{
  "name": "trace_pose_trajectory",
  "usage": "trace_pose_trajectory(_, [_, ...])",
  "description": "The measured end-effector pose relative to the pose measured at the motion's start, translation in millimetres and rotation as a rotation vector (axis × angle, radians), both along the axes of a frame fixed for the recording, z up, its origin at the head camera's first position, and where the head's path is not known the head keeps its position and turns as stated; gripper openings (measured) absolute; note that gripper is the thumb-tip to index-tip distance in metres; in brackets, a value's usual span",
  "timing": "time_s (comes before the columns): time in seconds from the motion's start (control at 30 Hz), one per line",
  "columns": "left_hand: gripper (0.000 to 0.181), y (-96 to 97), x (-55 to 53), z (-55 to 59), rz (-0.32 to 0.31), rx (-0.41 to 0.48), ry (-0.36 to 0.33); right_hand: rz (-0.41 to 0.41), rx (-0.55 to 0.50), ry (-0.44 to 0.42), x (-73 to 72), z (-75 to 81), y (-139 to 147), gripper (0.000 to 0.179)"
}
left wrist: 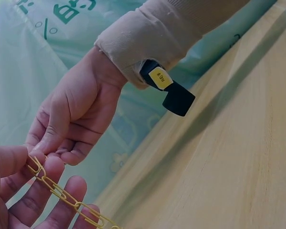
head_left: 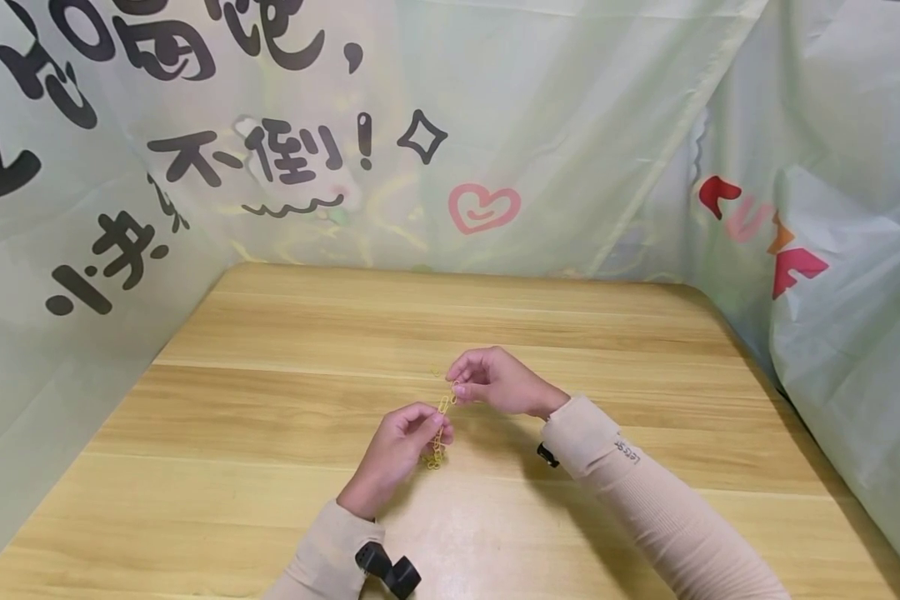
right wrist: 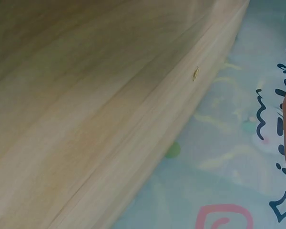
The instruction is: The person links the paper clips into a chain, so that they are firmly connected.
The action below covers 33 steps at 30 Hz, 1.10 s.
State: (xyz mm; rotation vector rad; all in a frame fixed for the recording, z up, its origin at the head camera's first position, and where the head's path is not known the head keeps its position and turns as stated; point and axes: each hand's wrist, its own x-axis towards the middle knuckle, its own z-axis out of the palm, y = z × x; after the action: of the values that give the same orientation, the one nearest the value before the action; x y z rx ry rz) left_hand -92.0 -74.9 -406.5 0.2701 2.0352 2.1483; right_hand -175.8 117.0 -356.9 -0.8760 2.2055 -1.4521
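A chain of yellow paper clips (head_left: 434,461) hangs from my left hand (head_left: 394,450), which pinches it between thumb and fingertips near its upper end. Just above and to the right, my right hand (head_left: 504,383) pinches the topmost paper clip (head_left: 454,392). In the left wrist view, the linked clips (left wrist: 58,191) trail across my left fingers (left wrist: 34,202), and the right fingertips meet the chain's end beside the left thumb. Whether that top clip is hooked into the chain is too small to tell. The right wrist view shows only a sliver of a hand at its edge.
One loose yellow paper clip (right wrist: 196,74) lies on the wooden table (head_left: 285,333), just beyond the hands. Printed cloth sheets (head_left: 570,125) enclose the table at the back and both sides. Each sleeve carries a small black wrist device (head_left: 387,570).
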Motion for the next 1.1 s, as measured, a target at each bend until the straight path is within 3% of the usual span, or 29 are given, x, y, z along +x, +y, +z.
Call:
trace_pose_trajectory(0.57, [0.02, 0.6, 0.9, 0.7, 0.014, 0.032, -0.028, 0.024, -0.064, 0.013, 5.5, 3.6, 1.3, 0.013])
trace_pose_trajectory(0.83, [0.02, 1.3, 0.3, 0.2, 0.018, 0.029, -0.022, 0.026, -0.065, 0.076, 9.2, 3.8, -2.0, 0.011])
trace_pose_trajectory(1.1, [0.019, 1.8, 0.0, -1.0, 0.02, 0.042, -0.022, 0.039, -0.09, 0.063, 14.0, 6.1, -5.6, 0.01])
